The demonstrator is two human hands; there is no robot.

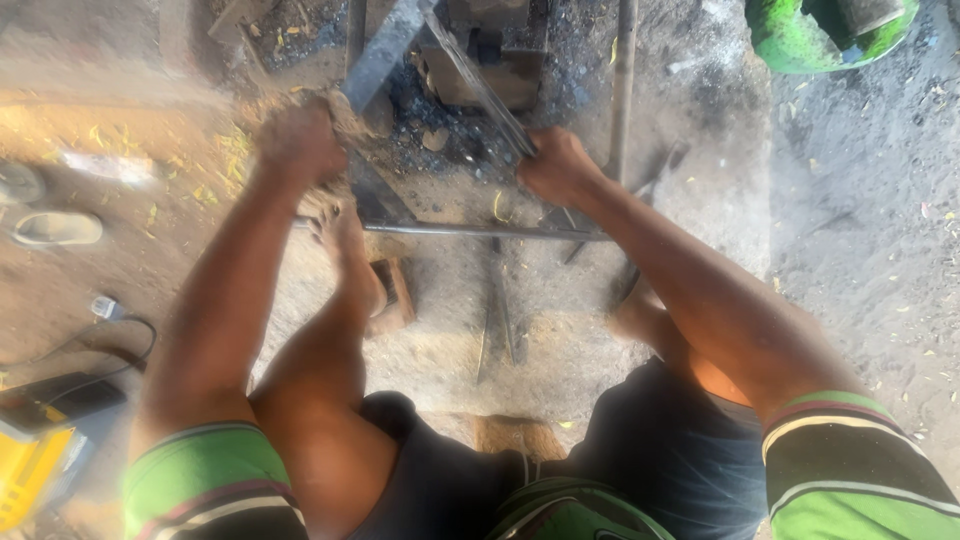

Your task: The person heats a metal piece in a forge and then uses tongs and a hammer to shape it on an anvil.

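Hands worked at a ground forge: right hand (556, 165) clenched around thin, stiff-looking steel strips (480, 85), left hand (298, 143) fisted, its grip's contents blurred, over coals (430, 110).

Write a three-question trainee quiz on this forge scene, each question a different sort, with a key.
1. True or false: the right hand grips a long thin metal strip that runs up toward the coals.
2. Which lies on the ground at far left? A) a sandal B) a hammer C) a bucket
3. Fill in: the thin horizontal steel rod crosses in front of the person's bare ____.

Key: 1 true; 2 A; 3 foot. The left hand is blurred, so its grip cannot be judged.
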